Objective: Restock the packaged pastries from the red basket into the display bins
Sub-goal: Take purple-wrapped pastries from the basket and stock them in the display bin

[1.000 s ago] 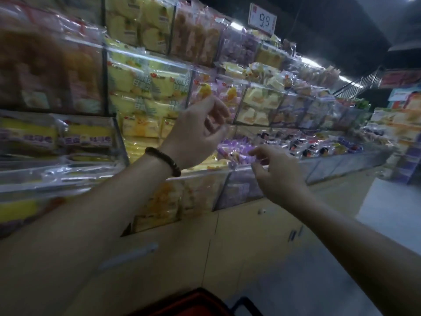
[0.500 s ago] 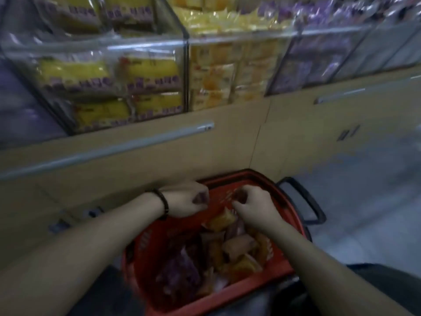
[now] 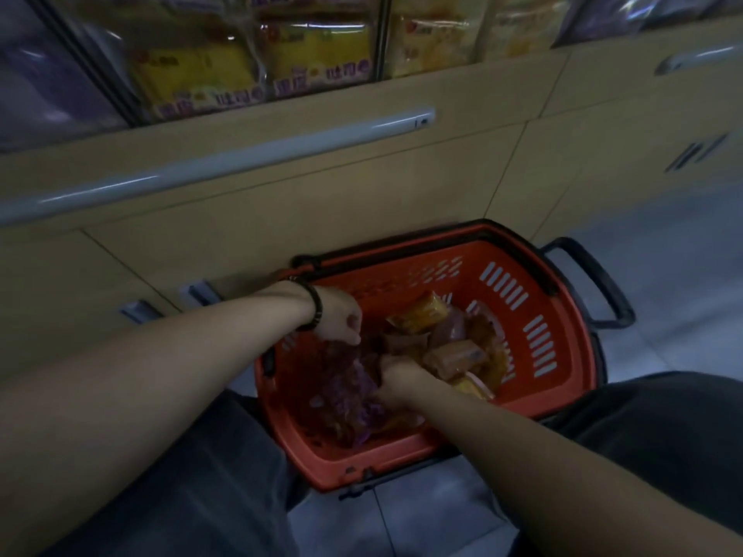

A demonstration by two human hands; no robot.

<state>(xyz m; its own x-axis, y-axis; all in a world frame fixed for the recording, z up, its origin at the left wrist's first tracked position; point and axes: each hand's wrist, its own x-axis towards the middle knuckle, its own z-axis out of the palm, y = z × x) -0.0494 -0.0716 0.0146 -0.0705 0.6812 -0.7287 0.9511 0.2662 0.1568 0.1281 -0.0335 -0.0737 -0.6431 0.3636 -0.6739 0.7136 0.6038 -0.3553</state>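
Note:
The red basket (image 3: 563, 311) stands on the floor between my knees, against the cabinet. Purple pastry packs (image 3: 349, 400) lie in its left half and orange pastry packs (image 3: 418, 313) in its right half. My left hand (image 3: 341, 319), with a bead bracelet at the wrist, is down in the basket with fingers curled over the dark purple packs; whether it holds one is hidden. My right hand (image 3: 398, 379) is dug into the pile and grips the edge of a purple pack, its fingertips buried. The display bins (image 3: 321, 54) above hold yellow packs.
A beige cabinet front with a long grey rail (image 3: 241, 158) runs below the bins. The basket's black handle (image 3: 595, 283) sticks out to the right over the grey floor tiles (image 3: 663, 275). My dark trouser legs (image 3: 201, 476) flank the basket.
My view dropped from the shelves to the basket. Both hands came down from bin height, hovered at the basket's far rim, then pushed into the pile of packs.

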